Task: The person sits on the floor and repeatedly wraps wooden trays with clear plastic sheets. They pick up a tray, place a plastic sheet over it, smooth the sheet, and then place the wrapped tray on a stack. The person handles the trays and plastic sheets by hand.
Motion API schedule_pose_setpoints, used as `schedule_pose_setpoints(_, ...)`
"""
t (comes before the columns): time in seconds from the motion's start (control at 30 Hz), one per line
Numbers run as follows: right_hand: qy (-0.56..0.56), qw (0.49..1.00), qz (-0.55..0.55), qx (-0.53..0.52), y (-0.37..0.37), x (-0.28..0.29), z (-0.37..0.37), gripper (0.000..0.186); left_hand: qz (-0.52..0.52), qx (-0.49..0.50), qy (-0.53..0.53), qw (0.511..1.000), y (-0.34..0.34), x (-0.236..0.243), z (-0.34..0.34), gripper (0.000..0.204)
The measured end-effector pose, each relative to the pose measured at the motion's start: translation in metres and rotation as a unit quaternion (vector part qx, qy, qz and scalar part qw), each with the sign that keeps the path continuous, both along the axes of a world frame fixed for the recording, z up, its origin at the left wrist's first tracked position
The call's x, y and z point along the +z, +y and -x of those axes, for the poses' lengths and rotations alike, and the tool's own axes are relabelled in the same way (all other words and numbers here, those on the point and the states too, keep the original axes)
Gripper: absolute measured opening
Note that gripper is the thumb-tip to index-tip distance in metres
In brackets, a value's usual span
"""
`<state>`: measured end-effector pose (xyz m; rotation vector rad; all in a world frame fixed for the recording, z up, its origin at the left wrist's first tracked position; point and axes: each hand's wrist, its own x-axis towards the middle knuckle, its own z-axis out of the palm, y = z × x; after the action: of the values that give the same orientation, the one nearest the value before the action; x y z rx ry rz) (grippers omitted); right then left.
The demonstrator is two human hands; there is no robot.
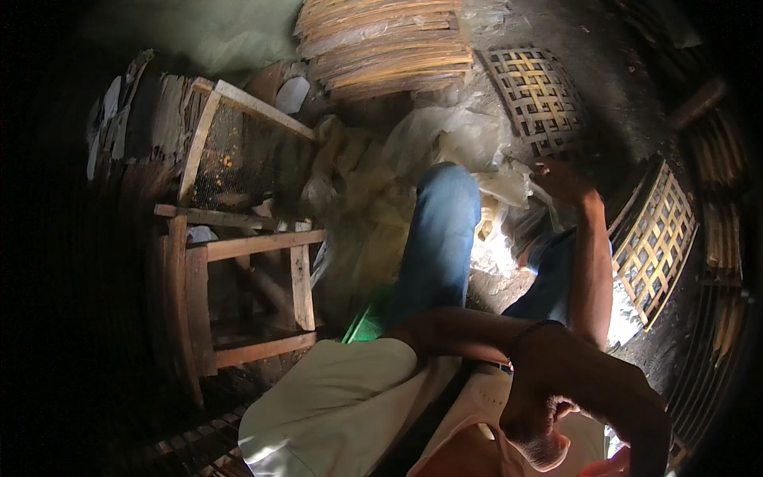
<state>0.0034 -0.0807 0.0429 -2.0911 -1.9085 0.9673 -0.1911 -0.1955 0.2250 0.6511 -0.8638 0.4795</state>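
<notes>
Tan strips are woven into two lattice panels, both lying on the right: one far panel (540,91), laid out flat, and one nearer panel (656,242), tilted up beside the right leg. Two hands are seen. The right hand (566,183) is reached out just beside the near end of the far panel, its fingers small and bunched; whether anything is gripped cannot be told. The left hand (568,381) is raised close at the near right, a dark band worn at its wrist, with thumb and fingers curled and a gap left between them; whether anything is held there cannot be told either. Two legs are clothed in blue jeans (441,230), and one cream shirt (342,374) is worn. At the far middle, one stack of brown strips (385,48) is piled, too many to be counted. On the left, two wooden frames are counted: one mesh frame (262,110), scattered with orange bits, and one open frame (258,245) just nearer. One green object (367,324) is partly hidden by the left leg. Crumpled translucent sheeting (457,127) is spread over the middle of the rough, earthen-looking floor (487,294), which is lit brightly in patches, while the room's edges are sunk in shadow.
</notes>
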Motion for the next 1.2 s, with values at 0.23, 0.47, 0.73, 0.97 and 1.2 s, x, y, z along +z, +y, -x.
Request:
schedule_pose_setpoints(0.23,0.011,1.0,-0.01,-0.022,-0.002,0.0,-0.012,0.053,-0.027,0.067,-0.015,0.997,0.004,0.001,0.008,0.043)
schedule_pose_setpoints(0.47,0.092,0.994,-0.054,0.011,-0.032,0.022,-0.007,0.05,-0.071,0.428,0.168,0.885,0.067,-0.05,0.079,0.037)
schedule_pose_setpoints(0.73,0.084,0.996,0.011,-0.002,-0.036,0.0,-0.036,0.046,0.001,0.537,0.716,0.445,0.075,-0.397,0.292,0.06)
schedule_pose_setpoints(0.97,0.005,0.996,0.074,-0.056,-0.049,0.008,-0.061,0.047,-0.15,0.229,0.955,0.113,0.012,-0.528,0.358,0.095)
schedule_pose_setpoints(1.2,0.051,0.993,0.076,-0.069,-0.04,0.005,-0.053,0.048,-0.103,0.337,0.929,0.113,0.007,-0.599,0.432,0.066)
